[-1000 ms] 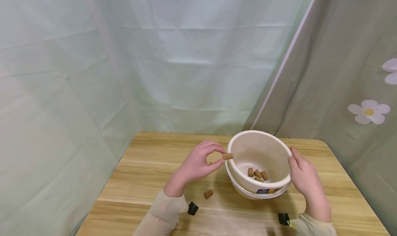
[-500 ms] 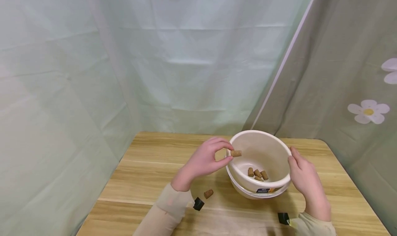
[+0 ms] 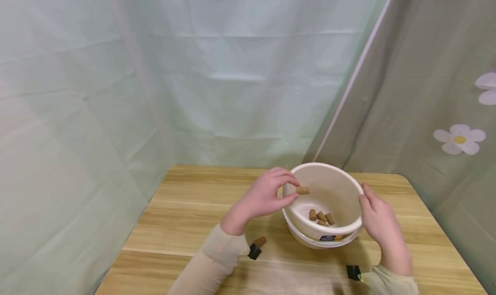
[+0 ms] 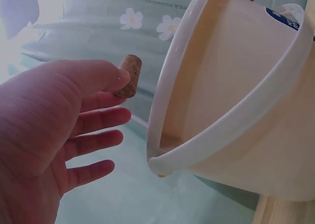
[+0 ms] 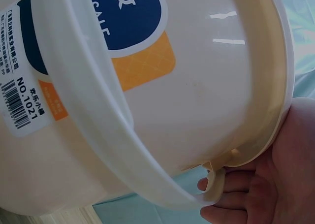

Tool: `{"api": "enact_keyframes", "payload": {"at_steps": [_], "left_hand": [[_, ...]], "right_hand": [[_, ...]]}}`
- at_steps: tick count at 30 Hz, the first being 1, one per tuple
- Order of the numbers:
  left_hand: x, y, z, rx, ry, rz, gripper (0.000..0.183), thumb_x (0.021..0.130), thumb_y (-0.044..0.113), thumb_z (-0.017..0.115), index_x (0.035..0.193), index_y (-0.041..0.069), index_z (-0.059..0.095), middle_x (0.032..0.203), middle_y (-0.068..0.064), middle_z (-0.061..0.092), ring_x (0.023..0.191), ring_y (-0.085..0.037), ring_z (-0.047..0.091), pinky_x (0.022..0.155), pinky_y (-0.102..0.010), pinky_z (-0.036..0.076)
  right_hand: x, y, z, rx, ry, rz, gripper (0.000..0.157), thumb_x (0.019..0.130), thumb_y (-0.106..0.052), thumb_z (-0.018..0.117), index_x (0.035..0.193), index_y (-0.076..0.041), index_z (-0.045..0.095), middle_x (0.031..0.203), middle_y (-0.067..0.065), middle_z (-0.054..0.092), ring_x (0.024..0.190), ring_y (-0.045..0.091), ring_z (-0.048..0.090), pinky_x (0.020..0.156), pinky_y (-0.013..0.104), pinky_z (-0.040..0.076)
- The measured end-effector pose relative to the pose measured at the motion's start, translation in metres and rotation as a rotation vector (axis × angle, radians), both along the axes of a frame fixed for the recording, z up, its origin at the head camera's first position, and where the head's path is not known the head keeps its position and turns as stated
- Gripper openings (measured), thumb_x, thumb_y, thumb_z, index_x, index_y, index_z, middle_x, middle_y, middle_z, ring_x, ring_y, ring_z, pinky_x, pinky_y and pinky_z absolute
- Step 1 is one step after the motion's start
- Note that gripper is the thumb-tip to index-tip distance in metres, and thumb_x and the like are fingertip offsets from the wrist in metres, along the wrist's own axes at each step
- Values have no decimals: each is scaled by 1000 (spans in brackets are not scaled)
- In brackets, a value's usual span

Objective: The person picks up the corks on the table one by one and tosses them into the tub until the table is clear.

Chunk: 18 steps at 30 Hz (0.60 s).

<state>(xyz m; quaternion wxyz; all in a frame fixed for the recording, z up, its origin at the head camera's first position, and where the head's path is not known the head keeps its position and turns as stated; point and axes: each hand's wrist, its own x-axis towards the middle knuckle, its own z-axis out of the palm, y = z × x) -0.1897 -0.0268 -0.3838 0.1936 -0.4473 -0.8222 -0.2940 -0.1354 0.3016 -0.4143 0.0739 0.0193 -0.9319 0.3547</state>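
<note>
A cream plastic bucket [image 3: 339,185] stands at the right of the table, its handle [image 5: 91,98] lowered across the labelled front. Several brown corks [image 3: 312,215] lie on its floor. My left hand [image 3: 261,196] pinches another cork [image 3: 302,190] between thumb and index finger, over the bucket's left rim and inside its outline in the head view. The other left fingers are spread apart in the left wrist view. On the opposite side, my right hand [image 3: 381,222] grips the bucket's right rim, thumb at the edge and fingers by the handle's joint.
One more cork [image 3: 261,241] lies on the wooden table [image 3: 182,230], partly behind the black block [image 3: 254,251] at my left sleeve. A second black block [image 3: 353,272] sits by the right sleeve. Pale green curtain [image 3: 240,92] hangs behind the table.
My left hand has carried its cork rightward and slightly up, from the bucket's left rim to over the opening. The right hand and bucket have stayed in place.
</note>
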Motion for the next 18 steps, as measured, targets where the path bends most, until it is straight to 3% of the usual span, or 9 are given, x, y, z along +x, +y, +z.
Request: {"api": "enact_keyframes", "payload": {"at_steps": [9, 18], "left_hand": [[-2, 10, 4, -103, -10, 95, 19, 96, 27, 81, 111, 15, 80, 117, 2, 73, 120, -21, 61, 107, -37, 49], [-5, 18, 4, -130, 24, 116, 17, 95, 25, 82, 109, 16, 80, 114, 3, 73, 118, -20, 62, 106, -36, 50]], "right_hand": [[1, 1, -2, 4, -2, -8, 65, 117, -38, 27, 161, 9, 33, 163, 36, 33, 148, 60, 33, 117, 75, 28], [-1, 1, -3, 12, 9, -13, 64, 117, -37, 27, 160, 10, 35, 162, 35, 34, 147, 59, 34, 116, 74, 29]]}}
